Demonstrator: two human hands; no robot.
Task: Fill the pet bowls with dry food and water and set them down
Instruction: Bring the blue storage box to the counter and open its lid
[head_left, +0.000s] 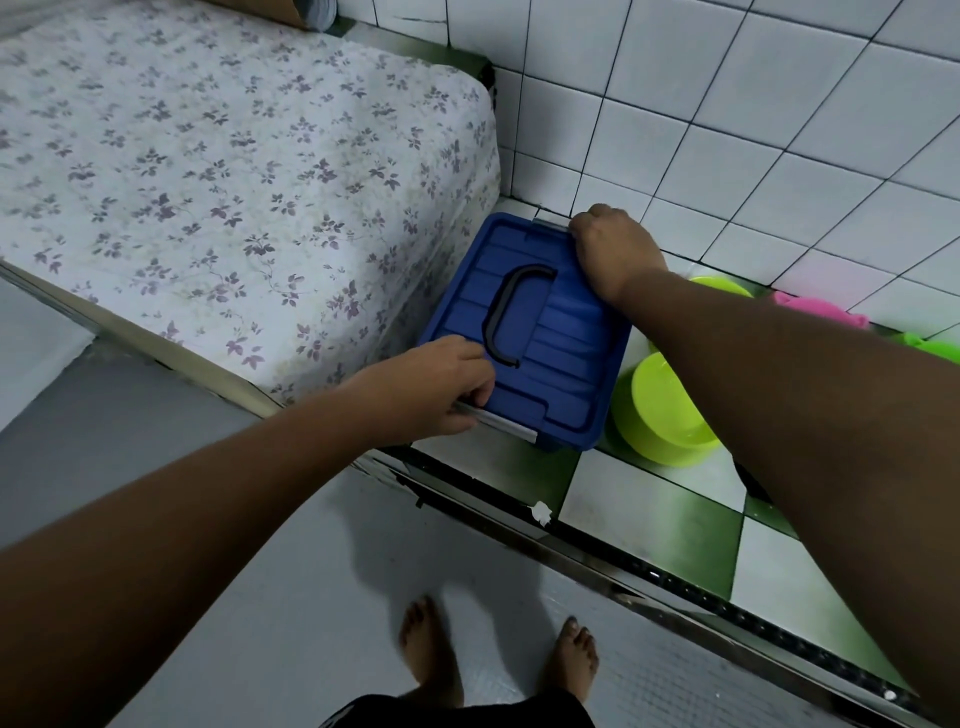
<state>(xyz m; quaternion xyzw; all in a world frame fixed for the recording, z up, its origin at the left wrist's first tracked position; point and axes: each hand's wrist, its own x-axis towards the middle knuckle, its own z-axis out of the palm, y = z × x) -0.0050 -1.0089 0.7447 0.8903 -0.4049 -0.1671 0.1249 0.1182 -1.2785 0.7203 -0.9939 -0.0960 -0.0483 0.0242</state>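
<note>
A blue plastic storage box (550, 364) with a dark handle on its lid stands on the green-and-white tiled ledge, against the mattress. My left hand (441, 387) grips the grey latch at the box's near end. My right hand (615, 249) grips the grey latch at its far end, fingers curled over the edge. A lime green bowl (662, 410) sits on the ledge just right of the box. A second lime green bowl (719, 286) shows behind my right forearm, mostly hidden. What the box holds is hidden by the lid.
A mattress with a floral sheet (208, 182) fills the left side. White tiled wall (779, 130) rises behind the ledge. A pink object (821, 309) and another green item (935, 348) lie at the right edge. My bare feet stand on the grey floor (260, 597) below.
</note>
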